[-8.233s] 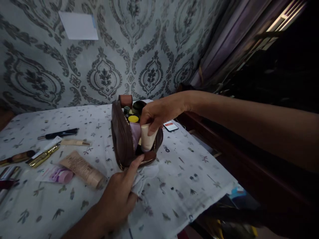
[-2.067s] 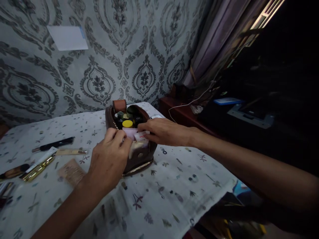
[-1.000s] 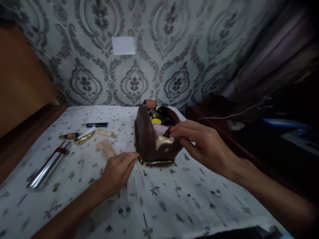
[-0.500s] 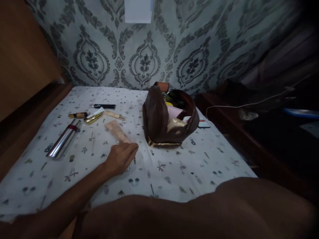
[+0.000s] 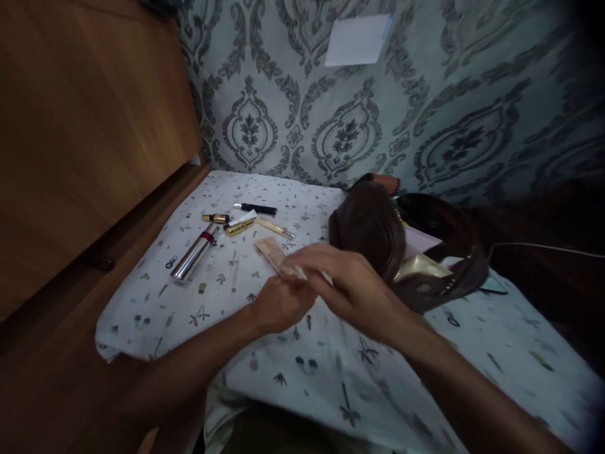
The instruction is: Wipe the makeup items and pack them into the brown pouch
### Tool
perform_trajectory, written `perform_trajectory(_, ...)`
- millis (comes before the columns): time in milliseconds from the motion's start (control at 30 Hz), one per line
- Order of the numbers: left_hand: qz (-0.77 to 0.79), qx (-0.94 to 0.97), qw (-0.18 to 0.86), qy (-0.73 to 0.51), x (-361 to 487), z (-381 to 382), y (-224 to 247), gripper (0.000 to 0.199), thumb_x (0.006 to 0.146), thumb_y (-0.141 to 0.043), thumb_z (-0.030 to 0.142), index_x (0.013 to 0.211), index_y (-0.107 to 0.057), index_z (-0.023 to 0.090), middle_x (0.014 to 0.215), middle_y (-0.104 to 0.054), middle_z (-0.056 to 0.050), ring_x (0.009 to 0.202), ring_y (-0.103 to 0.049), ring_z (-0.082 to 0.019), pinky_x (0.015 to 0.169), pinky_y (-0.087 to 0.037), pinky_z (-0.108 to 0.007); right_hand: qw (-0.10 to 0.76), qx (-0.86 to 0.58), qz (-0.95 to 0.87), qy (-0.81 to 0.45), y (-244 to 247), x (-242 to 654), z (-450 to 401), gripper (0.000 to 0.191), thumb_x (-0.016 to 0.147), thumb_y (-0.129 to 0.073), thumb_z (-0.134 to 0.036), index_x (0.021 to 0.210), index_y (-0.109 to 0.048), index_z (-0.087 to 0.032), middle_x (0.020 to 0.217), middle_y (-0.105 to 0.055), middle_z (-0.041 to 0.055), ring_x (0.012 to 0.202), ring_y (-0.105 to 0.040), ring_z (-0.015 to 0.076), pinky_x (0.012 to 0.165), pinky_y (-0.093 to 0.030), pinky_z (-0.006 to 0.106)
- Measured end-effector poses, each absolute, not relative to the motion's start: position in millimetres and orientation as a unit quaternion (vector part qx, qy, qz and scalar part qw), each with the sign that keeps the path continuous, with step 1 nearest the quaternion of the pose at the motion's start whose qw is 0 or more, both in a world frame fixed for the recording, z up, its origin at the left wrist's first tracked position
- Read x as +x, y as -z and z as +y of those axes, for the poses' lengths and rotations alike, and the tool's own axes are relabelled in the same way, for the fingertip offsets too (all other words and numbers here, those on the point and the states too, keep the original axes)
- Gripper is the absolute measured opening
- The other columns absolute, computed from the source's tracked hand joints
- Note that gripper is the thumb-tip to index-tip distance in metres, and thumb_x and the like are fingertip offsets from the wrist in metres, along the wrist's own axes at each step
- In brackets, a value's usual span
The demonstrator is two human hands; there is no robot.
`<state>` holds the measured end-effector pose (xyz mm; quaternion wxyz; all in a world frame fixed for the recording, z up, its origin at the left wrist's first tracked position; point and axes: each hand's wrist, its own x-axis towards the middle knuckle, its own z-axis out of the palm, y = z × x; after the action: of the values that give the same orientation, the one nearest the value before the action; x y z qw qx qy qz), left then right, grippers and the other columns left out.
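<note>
A beige squeeze tube [image 5: 270, 251] with small print slants above the patterned white sheet. My left hand [image 5: 286, 304] is closed around its near end, which the fingers hide. My right hand [image 5: 352, 284] comes in from the right over the left one. Its fingers and thumb are bent about the same tube, close against the left fist, and its fingertips are slightly blurred. Just right of the hands stands a brown leather bag [image 5: 363, 221], unzipped, with a pink item [image 5: 423, 243] and a gold pouch [image 5: 425, 268] showing inside.
Left of the tube lie a silver cylinder with a red band [image 5: 193, 255], a black pen-like stick [image 5: 258, 209], a gold tube [image 5: 239, 227], a black-and-gold tube [image 5: 215, 218] and a slim beige tube [image 5: 274, 227]. A wooden panel [image 5: 94, 126] borders the left side.
My right hand has come into view and reached the tube beside my left hand. The view has turned to the left, so the bag and loose items appear further right.
</note>
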<state>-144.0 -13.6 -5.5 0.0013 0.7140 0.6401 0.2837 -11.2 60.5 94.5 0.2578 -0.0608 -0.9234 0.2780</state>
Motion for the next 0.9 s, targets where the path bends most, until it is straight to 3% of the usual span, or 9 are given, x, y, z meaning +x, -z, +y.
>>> perform_trajectory(67, 0.672, 0.693, -0.017, -0.260, -156.4, -10.6, -0.4, 0.020, 0.096, -0.043, 0.027, 0.092, -0.061, 0.020, 0.086, -0.071, -0.007, 0.080, -0.068, -0.023, 0.069, -0.051, -0.033, 0.293, -0.189, -0.897, -0.272, -68.0, -34.3, 87.1, 0.032, 0.090, -0.044, -0.016, 0.110, -0.069, -0.020, 0.105, -0.072, 0.0093, 0.094, -0.068, 0.0218, 0.088, -0.054, 0.039)
perform_trajectory(133, 0.714, 0.655, -0.036, -0.244, -172.1, -7.5, -6.3, 0.020, 0.096, -0.042, 0.024, 0.093, -0.061, 0.019, 0.089, -0.072, -0.008, 0.082, -0.068, -0.023, 0.069, -0.050, -0.033, 0.270, -0.247, -0.880, -0.304, -34.3, -44.8, 98.4, 0.032, 0.089, -0.048, -0.021, 0.115, -0.066, -0.016, 0.109, -0.071, 0.0128, 0.095, -0.067, 0.0240, 0.087, -0.054, 0.041)
perform_trajectory(233, 0.771, 0.592, -0.056, -0.228, -193.4, -3.4, -11.2, 0.022, 0.097, -0.039, 0.022, 0.093, -0.060, 0.019, 0.089, -0.072, -0.007, 0.081, -0.068, -0.023, 0.067, -0.047, -0.032, 0.211, -0.239, -0.889, -0.329, 4.9, -48.7, 92.2, 0.045, 0.086, -0.056, -0.027, 0.130, -0.057, -0.016, 0.116, -0.066, 0.0130, 0.105, -0.063, 0.0265, 0.092, -0.051, 0.043)
perform_trajectory(400, 0.813, 0.544, -0.073, -0.194, -210.3, 1.2, -13.3, 0.023, 0.100, -0.039, 0.027, 0.094, -0.061, 0.022, 0.086, -0.071, -0.002, 0.081, -0.067, -0.021, 0.067, -0.044, -0.030, 0.216, -0.202, -0.896, -0.332, 18.8, -65.3, 80.0, 0.057, 0.080, -0.056, -0.013, 0.135, -0.052, -0.024, 0.118, -0.059, 0.0088, 0.110, -0.056, 0.0246, 0.098, -0.046, 0.042)
perform_trajectory(500, 0.836, 0.511, -0.099, -0.172, -222.5, 0.6, -17.3, 0.025, 0.099, -0.038, 0.023, 0.101, -0.062, 0.020, 0.100, -0.070, -0.007, 0.097, -0.064, -0.024, 0.075, -0.047, -0.032, 0.206, -0.162, -0.902, -0.344, 17.1, -82.1, 86.4, 0.051, 0.079, -0.059, -0.013, 0.129, -0.056, -0.022, 0.116, -0.061, 0.0090, 0.107, -0.058, 0.0242, 0.096, -0.047, 0.041)
perform_trajectory(633, 0.879, 0.437, -0.134, -0.134, -247.1, -4.6, -20.7, 0.036, 0.096, -0.039, 0.018, 0.128, -0.056, 0.014, 0.128, -0.059, -0.018, 0.121, -0.051, -0.034, 0.082, -0.050, -0.039, 0.201, -0.135, -0.912, -0.332, 18.3, -93.2, 90.1, 0.040, 0.083, -0.061, -0.018, 0.123, -0.061, -0.020, 0.111, -0.062, 0.0092, 0.104, -0.059, 0.0236, 0.094, -0.047, 0.040)
perform_trajectory(700, 0.883, 0.434, -0.129, -0.122, -255.5, -6.6, -19.7, 0.041, 0.096, -0.036, 0.016, 0.133, -0.053, 0.012, 0.128, -0.060, -0.020, 0.120, -0.051, -0.036, 0.083, -0.051, -0.041, 0.230, -0.139, -0.906, -0.327, 18.7, -92.4, 86.1, 0.033, 0.086, -0.060, -0.021, 0.118, -0.063, -0.019, 0.108, -0.063, 0.0096, 0.102, -0.059, 0.0233, 0.092, -0.048, 0.039)
perform_trajectory(900, 0.885, 0.443, -0.115, -0.085, -254.9, -3.7, -16.8, 0.039, 0.098, -0.031, 0.023, 0.115, -0.063, 0.010, 0.121, -0.061, -0.022, 0.111, -0.056, -0.038, 0.075, -0.054, -0.044, 0.395, -0.189, -0.837, -0.328, 17.9, -80.5, 71.4, 0.019, 0.087, -0.055, -0.016, 0.103, -0.066, -0.017, 0.102, -0.065, 0.0087, 0.101, -0.060, 0.0216, 0.091, -0.047, 0.037)
